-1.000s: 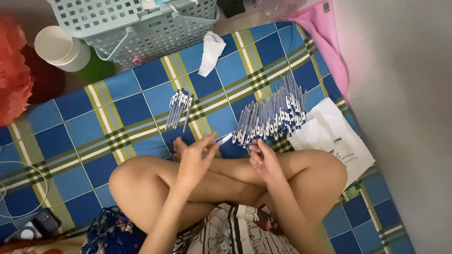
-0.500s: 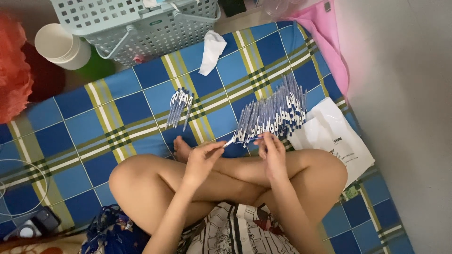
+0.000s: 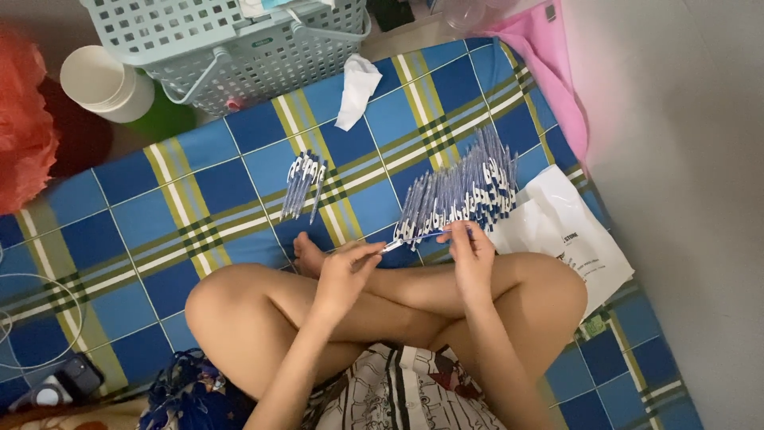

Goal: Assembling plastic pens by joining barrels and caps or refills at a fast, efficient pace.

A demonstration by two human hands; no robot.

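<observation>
Head view: you sit cross-legged on a blue plaid mat (image 3: 159,199), one pen in hand.
Large pen pile (image 3: 461,191) remains; small pen batch (image 3: 304,185) lies apart. Left hand (image 3: 344,275) and right hand (image 3: 471,255) pinch one blue-and-white pen (image 3: 415,239).

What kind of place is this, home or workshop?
Most likely a home, with the person sitting cross-legged on a blue plaid mat on the floor. A plastic laundry-style basket and a pink cloth sit by a plain wall. Both hands, left hand and right hand, hold one pen.
</observation>
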